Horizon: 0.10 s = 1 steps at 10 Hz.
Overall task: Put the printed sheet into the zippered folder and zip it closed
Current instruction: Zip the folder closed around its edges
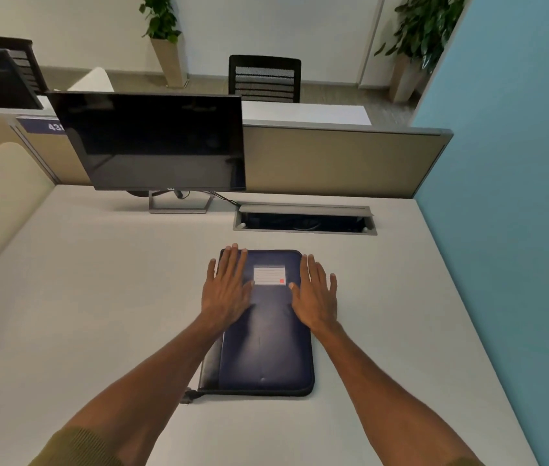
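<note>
Our left hand (226, 290) and right hand (316, 297) press flat, fingers spread, on the dark blue zippered folder (266, 344), lying lengthwise away from us on the pale grey tabletop (81, 314), seemingly closed.

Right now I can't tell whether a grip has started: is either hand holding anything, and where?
Nothing is gripped. The left hand and right hand lie flat, fingers spread, on the folder.

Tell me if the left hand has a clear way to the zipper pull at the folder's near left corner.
Probably yes. The left hand lies flat on the folder, holding nothing, and the pull sticks out onto bare desk beside the left forearm, uncovered.
</note>
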{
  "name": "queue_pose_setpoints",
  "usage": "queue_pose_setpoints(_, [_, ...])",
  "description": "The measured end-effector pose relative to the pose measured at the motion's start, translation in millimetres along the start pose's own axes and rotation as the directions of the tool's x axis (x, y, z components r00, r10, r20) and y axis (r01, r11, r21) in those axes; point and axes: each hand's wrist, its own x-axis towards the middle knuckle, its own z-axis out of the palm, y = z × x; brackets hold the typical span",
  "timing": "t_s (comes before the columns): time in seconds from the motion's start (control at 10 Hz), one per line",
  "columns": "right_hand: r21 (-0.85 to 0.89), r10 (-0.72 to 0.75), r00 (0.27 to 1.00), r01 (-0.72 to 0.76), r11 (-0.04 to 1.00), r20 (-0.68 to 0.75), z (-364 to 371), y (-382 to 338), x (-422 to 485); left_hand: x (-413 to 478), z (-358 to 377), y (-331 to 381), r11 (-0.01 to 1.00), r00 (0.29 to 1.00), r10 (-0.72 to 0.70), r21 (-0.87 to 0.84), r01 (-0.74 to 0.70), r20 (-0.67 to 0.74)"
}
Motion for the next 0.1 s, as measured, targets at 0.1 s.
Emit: queue_pose_setpoints(0.1, [-0.044,-0.031,0.993,0.026,0.999,-0.118,-27.9,-1.4,15.4,16.4,-27.6,12.4,0.999,0.985,0.012,-0.031,-0.017,-0.172])
